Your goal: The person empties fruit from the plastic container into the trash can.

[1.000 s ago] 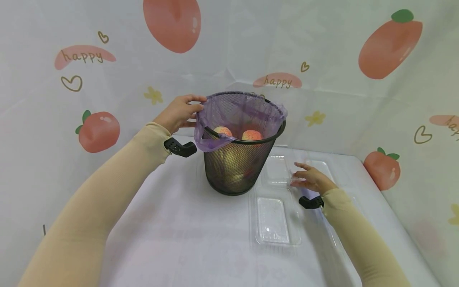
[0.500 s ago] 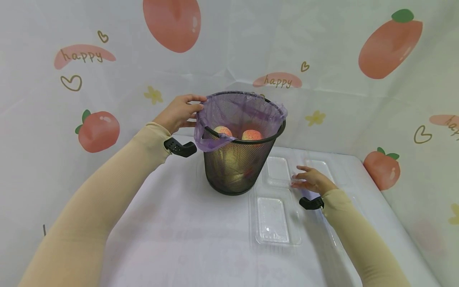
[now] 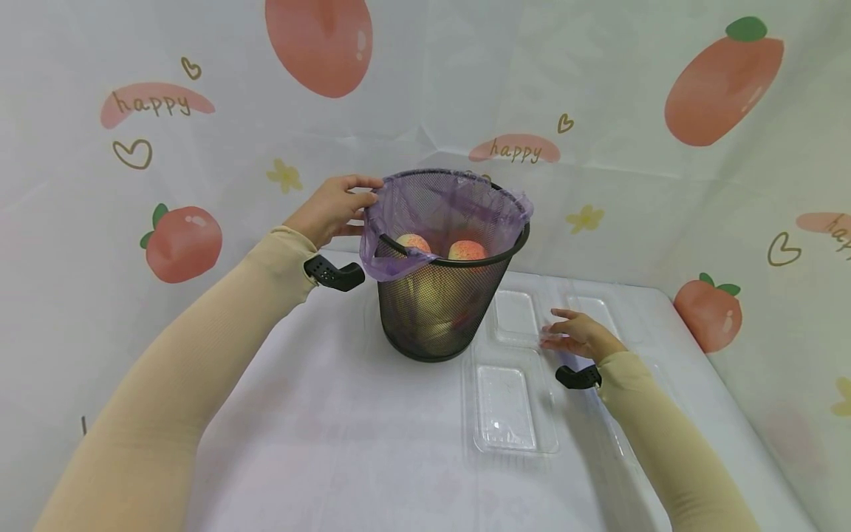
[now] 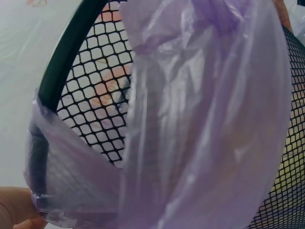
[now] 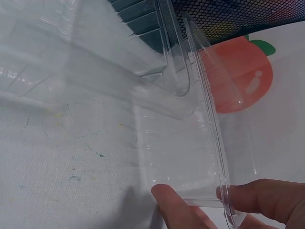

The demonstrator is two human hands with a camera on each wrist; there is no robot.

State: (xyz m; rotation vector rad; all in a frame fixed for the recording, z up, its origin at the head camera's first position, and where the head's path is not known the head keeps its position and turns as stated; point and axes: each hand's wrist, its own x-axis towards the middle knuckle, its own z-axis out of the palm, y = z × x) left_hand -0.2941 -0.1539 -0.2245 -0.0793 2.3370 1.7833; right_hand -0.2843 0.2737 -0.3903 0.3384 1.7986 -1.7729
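Observation:
My left hand (image 3: 332, 209) grips the rim of a black mesh wastebasket (image 3: 432, 310) at its left side. A thin purple plastic bag (image 3: 399, 267) lines the basket and folds over the rim by those fingers; it fills much of the left wrist view. Two round, speckled red-and-yellow fruits (image 3: 467, 250) show inside, with yellowish shapes lower down behind the mesh. To the right, my right hand (image 3: 580, 336) pinches the edge of a clear plastic container (image 5: 176, 157) between thumb and fingers, low over the table.
Several other clear containers lie around it: one in front (image 3: 505, 406), others beyond the right hand. A white cloth covers the table (image 3: 346, 451). Behind stands a white curtain (image 3: 425, 96) printed with fruit, hearts and flowers.
The right hand has come down slightly, and the clear container's edges that stood up beside the basket have dropped toward the table. The left hand and basket have stayed put.

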